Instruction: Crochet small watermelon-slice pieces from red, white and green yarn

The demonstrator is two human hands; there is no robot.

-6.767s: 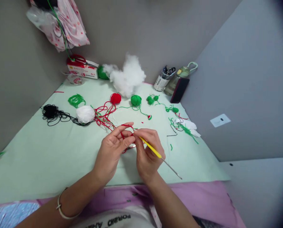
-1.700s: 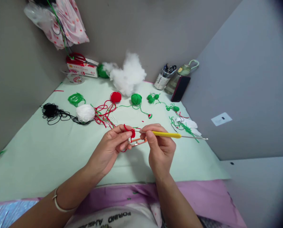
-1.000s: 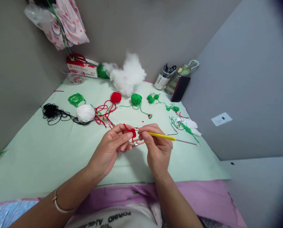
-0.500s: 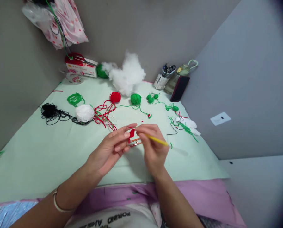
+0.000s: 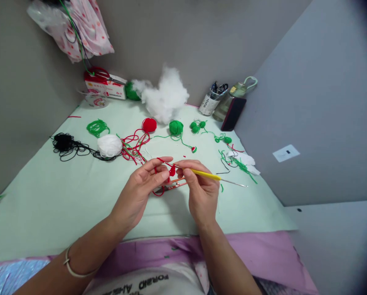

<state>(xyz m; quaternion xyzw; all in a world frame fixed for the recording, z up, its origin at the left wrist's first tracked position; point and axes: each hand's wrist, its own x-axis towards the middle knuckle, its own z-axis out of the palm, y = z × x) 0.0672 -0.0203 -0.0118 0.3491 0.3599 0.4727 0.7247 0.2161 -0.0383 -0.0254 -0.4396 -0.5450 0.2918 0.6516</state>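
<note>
A small piece of red crochet [image 5: 172, 171] hangs between my hands at the end of a hook. My left hand [image 5: 142, 184] pinches its left side, with red yarn looped over the raised forefinger. My right hand [image 5: 201, 188] is closed around the yellow grip of a crochet hook [image 5: 206, 175], whose spare metal end sticks out to the right. Beneath my hands on the table lie thread snips [image 5: 174, 186], partly hidden by the fingers. From the left hand the red yarn runs back toward a tangle [image 5: 134, 147] and a red yarn ball [image 5: 149, 125].
On the pale green table cover [image 5: 78, 213] lie a white yarn ball [image 5: 109, 146], a black yarn tangle [image 5: 64, 143] and a green yarn ball [image 5: 176, 128]. White stuffing [image 5: 166, 96] sits at the back. A pen cup [image 5: 209, 102], bottle [image 5: 223, 107] and phone [image 5: 233, 114] stand back right.
The hook has turned in my right hand, so its spare end shows clearly. My left hand has shifted slightly, with yarn now visible over its forefinger and a loop hanging below.
</note>
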